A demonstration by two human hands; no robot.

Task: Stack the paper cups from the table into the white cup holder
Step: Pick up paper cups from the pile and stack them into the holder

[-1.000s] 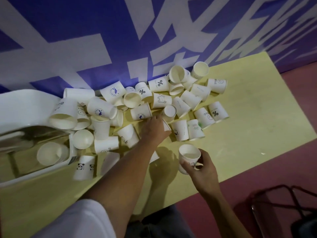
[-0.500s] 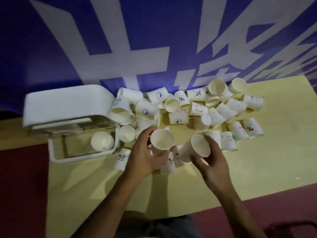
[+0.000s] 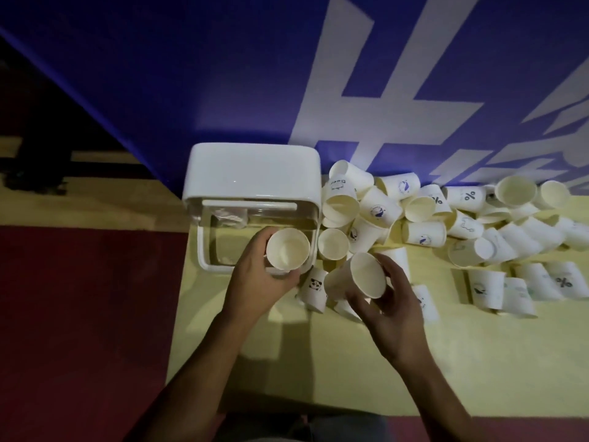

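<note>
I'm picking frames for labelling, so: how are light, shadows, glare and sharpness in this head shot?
Head view: dim overall, with a brighter patch on the blue wall; a small glint on the white plastic cup holder; a soft shadow under the left hand on the yellow table; the white paper cups at the far right look smeared.

Rear boundary: a deep blue wall covering (image 3: pixel 191 74) bearing large white block strokes (image 3: pixel 366 106), running diagonally toward the upper left; beyond its left edge, an unlit dark area (image 3: pixel 32 100), detail indiscernible; a pale yellow flat-topped table (image 3: pixel 478 362) abuts the blue covering; dark red floor (image 3: pixel 79 314) lies left of and below it; lighting dim, with a faint brighter patch on the blue.
</note>
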